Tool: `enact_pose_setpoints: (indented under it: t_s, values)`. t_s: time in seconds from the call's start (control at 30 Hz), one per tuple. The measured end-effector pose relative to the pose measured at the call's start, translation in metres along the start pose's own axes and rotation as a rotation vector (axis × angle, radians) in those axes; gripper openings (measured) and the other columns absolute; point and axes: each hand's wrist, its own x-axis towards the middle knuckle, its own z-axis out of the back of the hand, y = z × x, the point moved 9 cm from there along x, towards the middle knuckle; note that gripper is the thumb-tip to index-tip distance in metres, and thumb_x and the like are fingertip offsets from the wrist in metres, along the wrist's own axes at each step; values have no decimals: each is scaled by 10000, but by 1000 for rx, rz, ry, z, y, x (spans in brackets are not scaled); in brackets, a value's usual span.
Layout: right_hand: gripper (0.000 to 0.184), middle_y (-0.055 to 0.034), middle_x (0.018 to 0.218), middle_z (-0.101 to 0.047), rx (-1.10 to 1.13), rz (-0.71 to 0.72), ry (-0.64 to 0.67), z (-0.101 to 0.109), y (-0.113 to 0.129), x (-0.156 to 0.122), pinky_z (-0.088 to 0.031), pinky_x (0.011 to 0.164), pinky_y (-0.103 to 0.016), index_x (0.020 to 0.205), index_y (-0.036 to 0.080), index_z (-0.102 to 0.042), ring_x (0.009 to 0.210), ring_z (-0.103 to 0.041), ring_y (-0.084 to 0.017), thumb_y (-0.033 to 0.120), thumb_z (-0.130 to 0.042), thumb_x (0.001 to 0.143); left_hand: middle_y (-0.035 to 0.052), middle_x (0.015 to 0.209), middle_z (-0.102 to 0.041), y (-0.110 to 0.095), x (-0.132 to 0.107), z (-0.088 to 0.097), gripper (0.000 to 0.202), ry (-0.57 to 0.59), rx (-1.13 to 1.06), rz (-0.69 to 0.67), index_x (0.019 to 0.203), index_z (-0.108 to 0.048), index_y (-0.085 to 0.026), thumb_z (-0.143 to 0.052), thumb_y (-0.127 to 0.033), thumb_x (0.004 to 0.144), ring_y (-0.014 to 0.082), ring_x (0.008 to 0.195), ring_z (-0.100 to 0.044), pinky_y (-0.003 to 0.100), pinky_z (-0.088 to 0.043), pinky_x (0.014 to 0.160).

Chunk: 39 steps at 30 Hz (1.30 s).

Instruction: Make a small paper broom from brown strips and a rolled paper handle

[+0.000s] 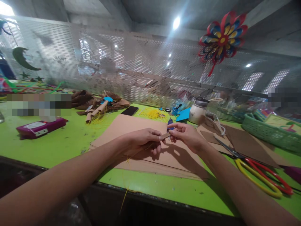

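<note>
Both my hands meet above a stack of brown paper sheets (131,131) on the green table (58,144). My left hand (143,141) is closed, pinching one end of a small rolled brown paper piece (165,136). My right hand (185,133) pinches its other end, where a bit of blue paper (169,123) sticks up. A thin yellow thread (128,160) hangs from under my left hand toward the table's front edge.
Scissors (256,171) with red and yellow handles lie at the right on brown paper. A white glue pot (198,111), a green basket (270,131), a black phone (129,110), yellow threads (151,113), finished paper rolls (98,108) and a magenta box (41,127) surround the sheets. A perforated screen stands behind.
</note>
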Motion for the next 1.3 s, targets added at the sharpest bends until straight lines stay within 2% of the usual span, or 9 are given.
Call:
enact_pose_setpoints:
  t_s: [0.13, 0.33, 0.47, 0.6, 0.87, 0.93, 1.03, 1.17, 1.3]
  values:
    - [345, -6, 571, -610, -3, -10, -6, 2, -2, 0, -413, 522, -272, 951, 117, -588, 521, -549, -113, 310, -693, 684, 37, 593, -596, -2, -1, 3, 168, -5, 13, -23, 863, -541, -124, -476, -276, 838, 137, 510, -569, 307, -471, 577]
    - [395, -48, 678, -652, -120, -101, -18, -3, -6, -2, -433, 555, -271, 983, 112, -593, 568, -572, -116, 369, -680, 696, 3, 553, -555, -6, -3, 8, 209, -81, 148, -38, 876, -556, -132, -483, -323, 834, 115, 471, -538, 233, -407, 476]
    - [481, -21, 634, -653, -84, -53, -13, -15, -2, -3, -450, 619, -303, 1048, 111, -563, 558, -570, -118, 329, -720, 649, -3, 531, -551, -8, -2, 7, 288, -86, 256, 7, 973, -565, -118, -469, -355, 841, 103, 439, -504, 220, -362, 445]
    - [506, 3, 606, -640, -28, -22, -6, -19, -2, -2, -434, 621, -296, 1053, 115, -564, 548, -562, -114, 307, -739, 618, 2, 546, -565, -10, -2, 7, 275, -108, 295, 5, 934, -576, -122, -482, -360, 835, 91, 451, -502, 202, -327, 434]
    - [507, 8, 611, -643, 31, -28, 43, -19, -7, -1, -432, 631, -306, 1064, 134, -570, 547, -574, -119, 295, -739, 614, 41, 610, -599, -4, -2, -2, 211, -47, 85, 5, 897, -548, -112, -501, -301, 815, 131, 516, -571, 275, -439, 549]
    - [499, -1, 618, -650, 14, -26, 41, -19, -8, -1, -434, 627, -303, 1056, 132, -575, 547, -573, -118, 295, -739, 614, 60, 638, -609, -3, -1, -3, 249, -45, 50, -8, 916, -545, -101, -480, -325, 830, 140, 534, -582, 294, -452, 573]
    - [449, -13, 634, -652, -4, -29, 25, -17, -11, 0, -436, 612, -295, 1021, 126, -588, 548, -567, -113, 290, -733, 628, 68, 619, -607, -1, -1, 0, 331, -68, 88, 10, 937, -547, -83, -446, -386, 852, 144, 526, -583, 302, -449, 576]
    - [417, -47, 707, -671, 27, -91, 52, -19, -13, -2, -455, 639, -304, 1009, 127, -598, 596, -590, -123, 313, -721, 657, 47, 586, -604, 0, -1, 3, 292, -100, 145, 33, 956, -537, -89, -474, -354, 849, 131, 499, -578, 285, -440, 559]
    - [416, -41, 694, -663, 21, -122, 44, -17, -9, -4, -456, 614, -294, 981, 128, -613, 586, -590, -121, 340, -730, 643, 38, 559, -608, 2, 0, 4, 301, -94, 163, 59, 972, -521, -97, -483, -368, 845, 124, 475, -573, 253, -420, 506]
